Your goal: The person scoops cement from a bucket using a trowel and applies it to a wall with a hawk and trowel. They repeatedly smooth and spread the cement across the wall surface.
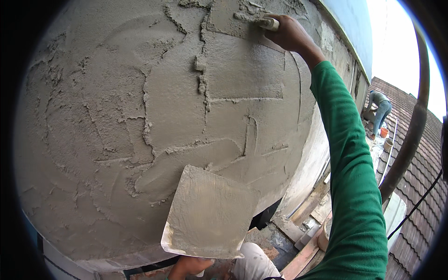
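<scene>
My right hand [293, 33], at the end of a green sleeve, is closed around the pale handle of a plastering trowel [228, 21]. Its mortar-smeared blade lies against the upper part of a grey wall [116, 93] coated in wet mortar. Ridges and smooth strokes mark the coat below and left of the blade. Low in the view, my left hand [189, 266] grips from beneath a plasterer's hawk [210, 214], a squarish board tilted beside the wall. A thin film of mortar covers its face. The board hides part of the wall's lower edge.
Wooden planks [308, 205] and a mortar-stained bucket [324, 233] lie below to the right, partly behind my arm. A thick dark pole [410, 135] and a black cable [415, 205] cross the right side. Beyond, another person [380, 109] bends over on a tiled roof [420, 186], near an orange bucket [384, 132].
</scene>
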Demonstrator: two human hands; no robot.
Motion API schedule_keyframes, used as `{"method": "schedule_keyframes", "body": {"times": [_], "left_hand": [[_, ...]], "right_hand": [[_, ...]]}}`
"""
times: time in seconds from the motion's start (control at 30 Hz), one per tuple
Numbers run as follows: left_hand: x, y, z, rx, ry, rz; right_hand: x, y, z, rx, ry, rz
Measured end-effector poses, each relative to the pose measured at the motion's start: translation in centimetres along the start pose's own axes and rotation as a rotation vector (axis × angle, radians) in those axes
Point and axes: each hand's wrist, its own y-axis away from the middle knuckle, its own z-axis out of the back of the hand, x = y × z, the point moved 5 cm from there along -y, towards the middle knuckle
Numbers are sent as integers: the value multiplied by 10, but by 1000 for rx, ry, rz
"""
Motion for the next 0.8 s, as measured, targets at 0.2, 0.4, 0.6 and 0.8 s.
{"method": "schedule_keyframes", "body": {"times": [0.2,0.4,0.6,0.8], "left_hand": [[0,-4,-7,18,32,49],[-8,20,-4,-39,71,160],[-2,67,6,-83,163,401],[66,132,1,-178,-417,-157]], "right_hand": [[-41,-54,5,-12,-258,-18],[-118,-62,-13,133,-357,-285],[-169,-16,-23,162,-378,-539],[-183,87,-47,127,-785,-892]]}}
